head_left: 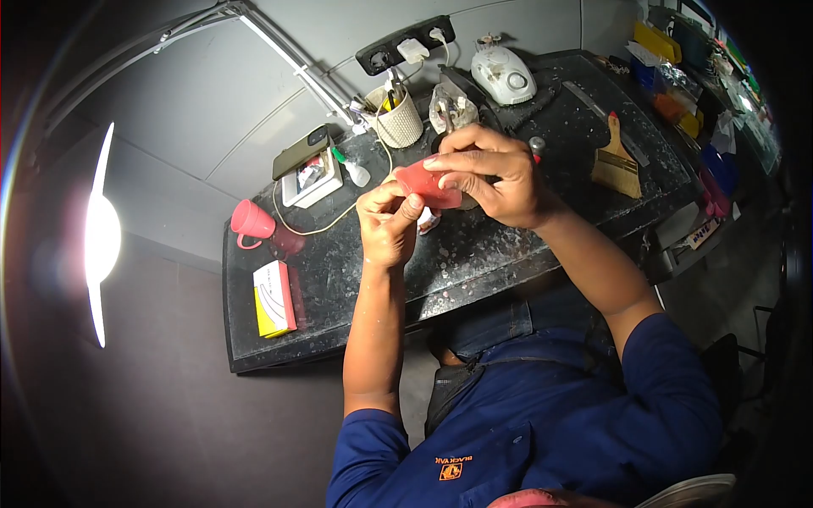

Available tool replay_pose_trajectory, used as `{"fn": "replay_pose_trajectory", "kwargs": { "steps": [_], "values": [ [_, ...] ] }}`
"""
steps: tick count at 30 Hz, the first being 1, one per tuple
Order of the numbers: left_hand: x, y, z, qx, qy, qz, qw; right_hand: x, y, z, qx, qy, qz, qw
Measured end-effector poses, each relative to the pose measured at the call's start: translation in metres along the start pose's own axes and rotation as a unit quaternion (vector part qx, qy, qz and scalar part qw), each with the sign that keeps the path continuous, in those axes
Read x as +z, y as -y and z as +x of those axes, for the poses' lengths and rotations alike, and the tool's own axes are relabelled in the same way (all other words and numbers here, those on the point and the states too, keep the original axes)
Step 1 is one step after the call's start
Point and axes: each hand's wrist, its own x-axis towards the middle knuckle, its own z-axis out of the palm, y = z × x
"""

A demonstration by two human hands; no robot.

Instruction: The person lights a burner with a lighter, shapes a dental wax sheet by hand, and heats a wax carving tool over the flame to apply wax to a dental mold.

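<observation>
A translucent red piece, like a thin sheet, is held up over the dark workbench between both hands. My left hand pinches its left and lower edge with thumb and fingers. From the right, my right hand grips its upper and right part, the fingertips lying on its surface. Just beneath the piece a small white and brown object shows partly on the bench. What lies directly behind the right hand is hidden.
A pink cup and a yellow-white box stand at the left. Behind are a phone, a pen holder and a white device. A brush lies right.
</observation>
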Motion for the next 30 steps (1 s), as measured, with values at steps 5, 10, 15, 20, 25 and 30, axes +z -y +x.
{"fn": "replay_pose_trajectory", "kwargs": {
  "steps": [5, 10, 15, 20, 25, 30],
  "values": [
    [0.005, -0.002, -0.002, 0.006, -0.031, 0.076, 0.997, 0.001, 0.004, 0.003, 0.017, -0.030, 0.000, 0.999],
    [0.008, -0.004, -0.001, 0.061, -0.049, 0.125, 0.989, 0.007, -0.001, -0.002, 0.012, -0.003, -0.002, 1.000],
    [0.006, -0.004, -0.003, 0.029, -0.079, 0.129, 0.988, 0.007, 0.000, -0.003, 0.036, 0.005, 0.010, 0.999],
    [0.004, -0.004, -0.003, 0.030, -0.086, 0.133, 0.987, 0.007, 0.000, -0.002, 0.044, 0.013, 0.025, 0.999],
    [0.000, -0.002, -0.004, 0.024, -0.083, 0.127, 0.988, 0.004, -0.003, -0.001, 0.051, 0.033, 0.043, 0.997],
    [0.003, -0.004, -0.004, 0.017, -0.075, 0.112, 0.991, 0.004, -0.002, -0.001, 0.059, 0.044, 0.049, 0.996]
  ]
}}
